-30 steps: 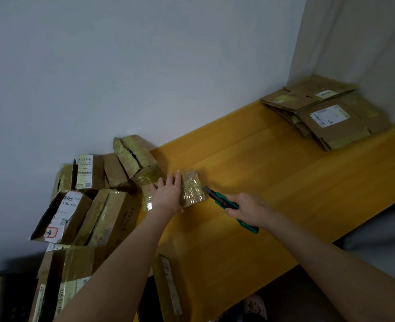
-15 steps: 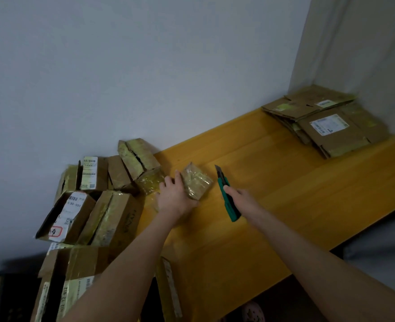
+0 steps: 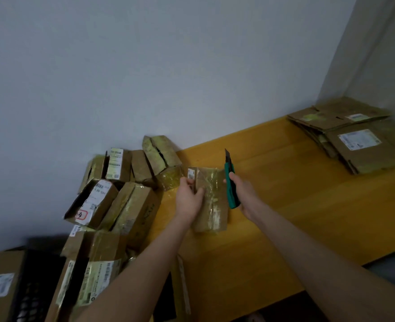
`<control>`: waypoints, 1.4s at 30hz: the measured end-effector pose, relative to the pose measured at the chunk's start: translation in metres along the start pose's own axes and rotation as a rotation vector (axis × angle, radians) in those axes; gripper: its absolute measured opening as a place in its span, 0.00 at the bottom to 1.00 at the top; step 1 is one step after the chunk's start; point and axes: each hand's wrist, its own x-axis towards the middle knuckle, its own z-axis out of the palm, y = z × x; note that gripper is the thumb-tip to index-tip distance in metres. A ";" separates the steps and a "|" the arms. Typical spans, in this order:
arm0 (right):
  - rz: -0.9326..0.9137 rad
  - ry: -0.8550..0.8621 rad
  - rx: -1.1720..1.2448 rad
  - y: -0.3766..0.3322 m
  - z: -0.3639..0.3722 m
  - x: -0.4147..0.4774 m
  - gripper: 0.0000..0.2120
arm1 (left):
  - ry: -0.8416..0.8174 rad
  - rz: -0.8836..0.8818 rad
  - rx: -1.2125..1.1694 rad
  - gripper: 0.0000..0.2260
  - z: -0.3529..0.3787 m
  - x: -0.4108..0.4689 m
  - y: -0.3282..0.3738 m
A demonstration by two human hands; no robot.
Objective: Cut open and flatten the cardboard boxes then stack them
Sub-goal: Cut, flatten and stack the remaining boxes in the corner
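Since a moment ago the small box (image 3: 211,198) has been drawn nearer and turned lengthwise, near to far, at the left end of the table (image 3: 308,205). Its left edge is gripped by the left hand (image 3: 188,198); the right hand (image 3: 244,194), just beside its right side, clasps the knife (image 3: 231,184), blade pointing far.

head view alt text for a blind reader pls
A left hand grips a small taped cardboard box at a yellow table; the right hand holds a green utility knife beside it. Piled boxes sit left, flattened boxes far right.
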 end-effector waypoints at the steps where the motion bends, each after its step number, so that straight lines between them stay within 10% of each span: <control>1: -0.024 -0.010 -0.035 -0.002 0.002 0.001 0.20 | 0.031 0.027 0.025 0.10 -0.002 0.000 0.003; 5: -0.082 -0.028 -0.127 -0.004 0.007 0.004 0.19 | 0.007 0.174 0.300 0.28 -0.009 0.004 0.011; 24: -0.260 0.076 -0.433 0.030 -0.014 -0.014 0.02 | -0.123 0.293 0.306 0.22 -0.012 0.028 0.018; 42: -0.384 0.110 -0.820 0.028 -0.016 -0.034 0.17 | -0.150 0.208 0.186 0.20 -0.017 0.031 0.020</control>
